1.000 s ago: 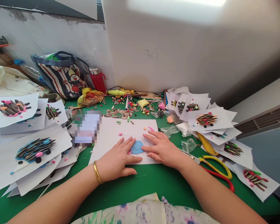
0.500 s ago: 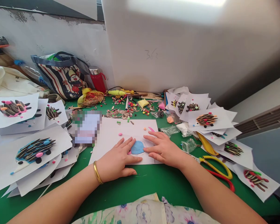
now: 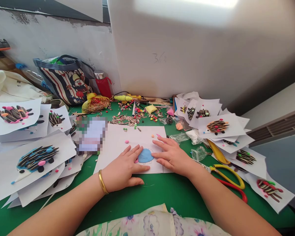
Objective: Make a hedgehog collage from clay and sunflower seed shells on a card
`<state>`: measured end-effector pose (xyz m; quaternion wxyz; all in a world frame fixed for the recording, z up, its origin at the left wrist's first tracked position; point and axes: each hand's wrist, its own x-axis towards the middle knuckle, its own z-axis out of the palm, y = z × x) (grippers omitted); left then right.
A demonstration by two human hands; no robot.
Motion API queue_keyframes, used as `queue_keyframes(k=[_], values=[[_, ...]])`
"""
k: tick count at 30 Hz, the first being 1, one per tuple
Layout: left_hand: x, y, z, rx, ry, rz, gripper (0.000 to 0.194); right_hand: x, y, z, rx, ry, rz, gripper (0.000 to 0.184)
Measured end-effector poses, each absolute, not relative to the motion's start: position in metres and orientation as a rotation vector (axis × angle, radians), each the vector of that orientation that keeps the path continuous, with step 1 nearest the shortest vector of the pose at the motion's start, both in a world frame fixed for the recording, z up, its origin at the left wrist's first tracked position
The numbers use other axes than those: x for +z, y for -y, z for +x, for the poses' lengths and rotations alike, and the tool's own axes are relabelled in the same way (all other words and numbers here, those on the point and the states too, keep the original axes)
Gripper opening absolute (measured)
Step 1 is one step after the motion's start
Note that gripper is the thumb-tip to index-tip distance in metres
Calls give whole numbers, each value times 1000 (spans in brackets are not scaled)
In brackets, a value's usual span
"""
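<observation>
A flat blue clay patch (image 3: 145,155) lies on a white sheet of paper (image 3: 118,144) on the green table (image 3: 162,193). My left hand (image 3: 123,168) rests flat on the sheet, fingers spread, its fingertips at the patch's left edge. My right hand (image 3: 170,155) lies flat too, fingers stretched out, touching the patch's right edge. Neither hand holds anything. A gold bangle (image 3: 102,181) circles my left wrist.
Stacks of paper hedgehog crafts lie at the left (image 3: 36,159) and right (image 3: 217,126). Yellow and red scissors (image 3: 227,178) lie by my right forearm. Sunflower seeds (image 3: 126,119), clay bits, a striped bag (image 3: 66,80) and a red bottle (image 3: 103,83) sit at the back.
My right hand has crept slightly leftward against the blue patch. The left hand stays where it was.
</observation>
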<state>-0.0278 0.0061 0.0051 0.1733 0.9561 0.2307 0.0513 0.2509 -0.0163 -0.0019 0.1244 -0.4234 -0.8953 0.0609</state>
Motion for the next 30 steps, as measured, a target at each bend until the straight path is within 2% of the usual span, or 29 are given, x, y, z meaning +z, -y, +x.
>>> queue_keyframes(k=[6, 15, 22, 30], values=[[5, -6, -28, 118, -652, 2722, 54, -3, 18, 244, 174, 2641, -1243, 41], [7, -6, -27, 116, -659, 2715, 53, -2, 19, 243, 131, 2600, -1321, 32], [3, -6, -28, 149, -660, 2715, 53, -5, 19, 239, 139, 2628, -1328, 46], [4, -6, -28, 144, -654, 2720, 54, -8, 19, 239, 104, 2582, -1388, 36]])
